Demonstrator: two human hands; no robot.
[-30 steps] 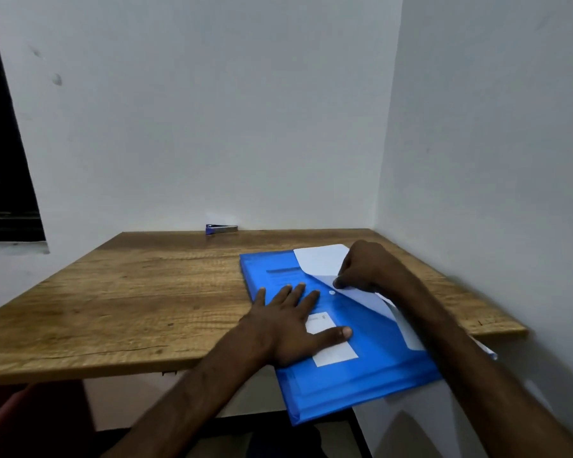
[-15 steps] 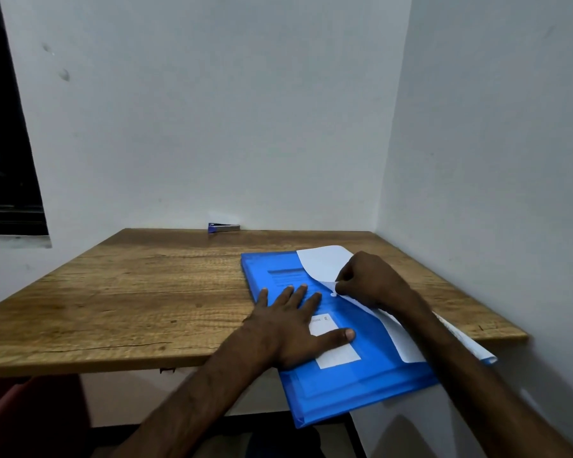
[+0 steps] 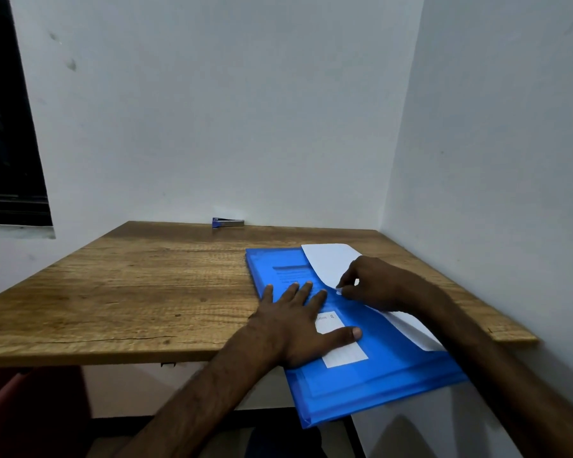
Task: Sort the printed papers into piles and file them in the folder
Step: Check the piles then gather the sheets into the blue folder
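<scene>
The right hand [image 3: 374,285] pinches the edge of the white flap [image 3: 331,264] of a blue plastic folder [image 3: 377,368] between thumb and forefinger. Just beside it, the left hand [image 3: 303,325] lies flat and open on the folder's cover, fingers spread, thumb across a white label [image 3: 343,353]. Printed papers [image 3: 290,276] show faintly through the cover. The folder lies at the right of the wooden surface [image 3: 129,292], its near end overhanging the front edge. A small blue stapler [image 3: 227,223] sits far back by the wall.

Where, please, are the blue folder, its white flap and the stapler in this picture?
blue folder [image 3: 387,355]: head view, on its bare front cover.
white flap [image 3: 328,262]: head view, on its far part.
stapler [image 3: 228,223]: head view, on its body.
</scene>
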